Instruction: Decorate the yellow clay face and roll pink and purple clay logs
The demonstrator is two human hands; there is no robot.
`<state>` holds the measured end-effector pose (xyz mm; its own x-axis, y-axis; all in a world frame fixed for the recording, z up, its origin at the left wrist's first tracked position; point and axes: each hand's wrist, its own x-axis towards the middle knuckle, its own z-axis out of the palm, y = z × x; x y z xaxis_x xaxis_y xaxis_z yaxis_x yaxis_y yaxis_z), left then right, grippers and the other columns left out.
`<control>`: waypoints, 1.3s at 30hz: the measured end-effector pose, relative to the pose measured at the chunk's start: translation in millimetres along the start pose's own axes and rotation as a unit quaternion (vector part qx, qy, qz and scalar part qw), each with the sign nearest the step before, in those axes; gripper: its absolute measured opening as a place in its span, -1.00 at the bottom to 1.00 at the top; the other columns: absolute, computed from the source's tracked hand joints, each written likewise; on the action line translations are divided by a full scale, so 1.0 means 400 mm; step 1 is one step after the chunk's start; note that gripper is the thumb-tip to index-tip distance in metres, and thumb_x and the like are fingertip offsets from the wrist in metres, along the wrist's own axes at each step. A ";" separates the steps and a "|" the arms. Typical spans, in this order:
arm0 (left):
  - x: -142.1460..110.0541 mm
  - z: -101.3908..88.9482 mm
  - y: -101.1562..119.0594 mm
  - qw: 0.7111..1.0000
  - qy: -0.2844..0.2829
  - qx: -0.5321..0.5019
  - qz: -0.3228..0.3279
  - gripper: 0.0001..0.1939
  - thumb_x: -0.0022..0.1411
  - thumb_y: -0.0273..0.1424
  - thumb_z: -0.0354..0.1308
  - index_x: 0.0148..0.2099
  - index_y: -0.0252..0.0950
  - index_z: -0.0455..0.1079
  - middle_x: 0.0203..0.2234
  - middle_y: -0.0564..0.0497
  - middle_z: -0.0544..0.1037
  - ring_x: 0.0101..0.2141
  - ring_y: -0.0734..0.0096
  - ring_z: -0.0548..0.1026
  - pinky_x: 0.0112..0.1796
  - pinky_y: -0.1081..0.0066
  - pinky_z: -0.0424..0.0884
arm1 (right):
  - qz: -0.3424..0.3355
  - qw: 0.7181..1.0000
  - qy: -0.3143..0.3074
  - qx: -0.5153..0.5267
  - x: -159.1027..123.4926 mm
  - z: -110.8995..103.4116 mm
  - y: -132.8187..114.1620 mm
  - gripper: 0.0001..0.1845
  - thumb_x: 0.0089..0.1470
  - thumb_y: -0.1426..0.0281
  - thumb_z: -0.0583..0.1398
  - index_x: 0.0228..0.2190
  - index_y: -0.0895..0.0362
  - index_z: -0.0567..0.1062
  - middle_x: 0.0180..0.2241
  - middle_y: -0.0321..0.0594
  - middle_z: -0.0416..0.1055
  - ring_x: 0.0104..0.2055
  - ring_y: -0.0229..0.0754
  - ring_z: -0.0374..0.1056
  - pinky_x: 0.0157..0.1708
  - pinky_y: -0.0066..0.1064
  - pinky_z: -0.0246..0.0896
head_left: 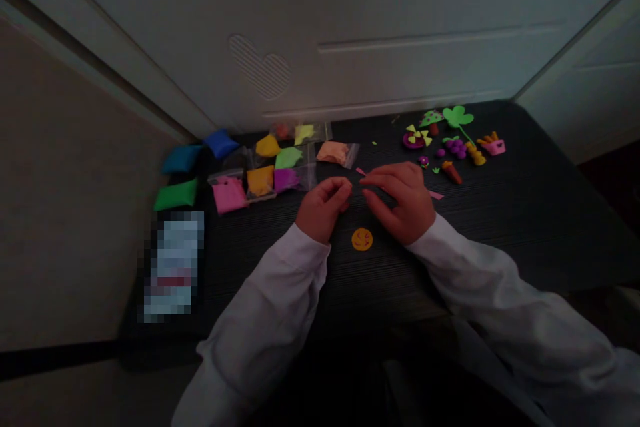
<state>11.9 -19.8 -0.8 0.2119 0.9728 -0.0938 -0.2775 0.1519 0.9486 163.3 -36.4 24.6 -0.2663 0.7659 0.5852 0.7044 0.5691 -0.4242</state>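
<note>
Left hand (324, 207): fingertips together, grasp unclear.
Right hand (364, 187): released, fingers curved, near pink tool (437, 195).
Disc (362, 239): flat, round, smiling.
Bags (334, 153): clear, crinkled plastic.

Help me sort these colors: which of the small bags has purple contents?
The purple bag, just right of the orange one and just in front of the light green one. Its contents are the only purple among the bags.
</note>
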 end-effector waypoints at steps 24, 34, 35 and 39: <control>-0.005 0.017 0.011 0.987 -0.041 -0.142 -0.057 -0.83 -0.06 -0.37 0.18 -0.48 -0.35 0.27 -0.55 0.11 0.30 -0.48 0.63 0.25 -0.42 0.51 0.19 | 0.001 1.000 0.001 0.013 -0.002 0.008 -0.005 -0.85 -0.05 0.41 0.12 -0.34 0.06 0.39 -0.33 -0.24 0.42 -0.22 -0.21 0.31 -0.07 -0.20 0.00; -0.008 0.017 0.009 0.989 -0.047 -0.129 -0.059 -0.82 -0.06 -0.36 0.18 -0.49 -0.35 0.26 -0.57 0.12 0.28 -0.52 0.64 0.22 -0.43 0.51 0.17 | 0.000 1.000 -0.002 0.026 -0.001 0.009 -0.005 -0.85 -0.05 0.40 0.12 -0.34 0.07 0.39 -0.32 -0.24 0.42 -0.22 -0.22 0.31 -0.06 -0.22 0.00; -0.008 0.017 0.010 0.989 -0.050 -0.128 -0.059 -0.83 -0.06 -0.36 0.18 -0.48 -0.35 0.27 -0.57 0.12 0.28 -0.52 0.64 0.22 -0.43 0.51 0.17 | 0.001 1.000 -0.003 0.027 -0.001 0.009 -0.005 -0.85 -0.05 0.40 0.12 -0.34 0.07 0.39 -0.32 -0.24 0.42 -0.22 -0.22 0.31 -0.06 -0.21 0.00; -0.009 0.019 0.012 0.988 -0.058 -0.128 -0.057 -0.85 -0.05 -0.37 0.17 -0.47 -0.35 0.29 -0.56 0.12 0.29 -0.50 0.63 0.24 -0.44 0.51 0.17 | 0.003 1.000 -0.001 0.029 -0.001 0.009 -0.005 -0.85 -0.04 0.41 0.11 -0.33 0.07 0.40 -0.33 -0.24 0.42 -0.22 -0.22 0.30 -0.08 -0.21 0.02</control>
<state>16.8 -23.7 6.2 0.3574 0.9224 -0.1461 -0.4708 0.3131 0.8248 159.6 -36.8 22.9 -0.2638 0.7698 0.5812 0.6661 0.5812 -0.4675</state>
